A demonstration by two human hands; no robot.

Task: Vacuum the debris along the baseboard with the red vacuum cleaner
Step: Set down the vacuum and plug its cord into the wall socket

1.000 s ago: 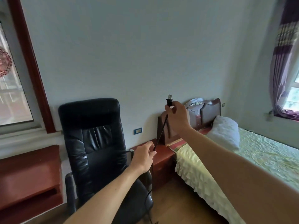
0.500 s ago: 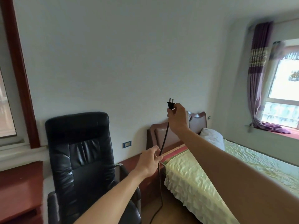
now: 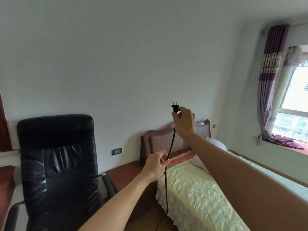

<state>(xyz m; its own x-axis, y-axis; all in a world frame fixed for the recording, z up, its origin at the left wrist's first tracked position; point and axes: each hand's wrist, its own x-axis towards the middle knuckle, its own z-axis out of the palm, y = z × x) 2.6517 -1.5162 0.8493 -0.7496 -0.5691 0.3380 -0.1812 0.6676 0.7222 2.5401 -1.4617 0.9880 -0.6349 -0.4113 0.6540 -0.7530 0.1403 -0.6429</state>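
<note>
My right hand pinches the small black plug between thumb and first finger. Its two metal pins point straight up. The other fingers are curled in under it. Any writing on the plug is too small for me to read.

From the plug a thin black cord hangs down to my left hand. That hand is lower and nearer to me. Its fingers are curled loosely round the cord, and the cord runs through them. So both hands are grasping something: the right has the plug, the left has the cord.

Below the left hand the cord drops beside the edge of the bed, bends near the brown wooden floor and goes out at the bottom of the picture. I cannot see the red vacuum cleaner. Only its cord and plug show.

Both arms reach out in front of me. The right arm is long and raised, and the left is lower.

Behind the hands is a plain pale wall. On it, low down, sits a small blue-edged wall socket, left of the hands. A big black leather office chair stands on the left. Next to it is a low reddish-brown bedside table. Then comes the bed with a pale yellow ruffled cover, a dark red padded headboard and a white pillow. On the far right a purple striped curtain hangs beside a bright window.
</note>
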